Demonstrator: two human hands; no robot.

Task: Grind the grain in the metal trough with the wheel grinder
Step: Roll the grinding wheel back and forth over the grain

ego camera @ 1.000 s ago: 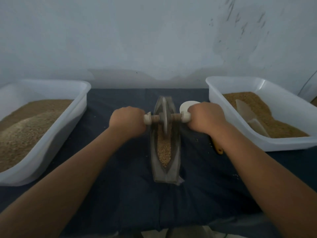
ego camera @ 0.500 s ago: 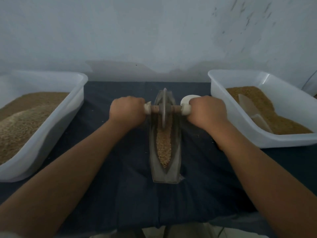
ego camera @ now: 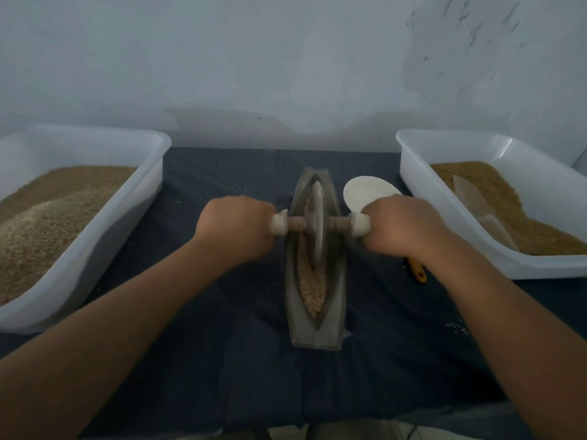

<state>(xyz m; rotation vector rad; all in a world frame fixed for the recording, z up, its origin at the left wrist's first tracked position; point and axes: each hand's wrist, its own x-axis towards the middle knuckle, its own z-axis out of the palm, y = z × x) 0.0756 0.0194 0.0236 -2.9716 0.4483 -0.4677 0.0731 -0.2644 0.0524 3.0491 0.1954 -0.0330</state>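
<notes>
As it crushes the grain [ego camera: 313,290], the wheel grinder [ego camera: 317,246] has rolled nearer.

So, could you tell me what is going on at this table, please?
A person holds the wheel grinder by its handle ends, left hand and right hand gripping one each. Its disc stands in the far half of the metal trough, with grain lying in the groove. The left tub and right tub hold more grain.
</notes>
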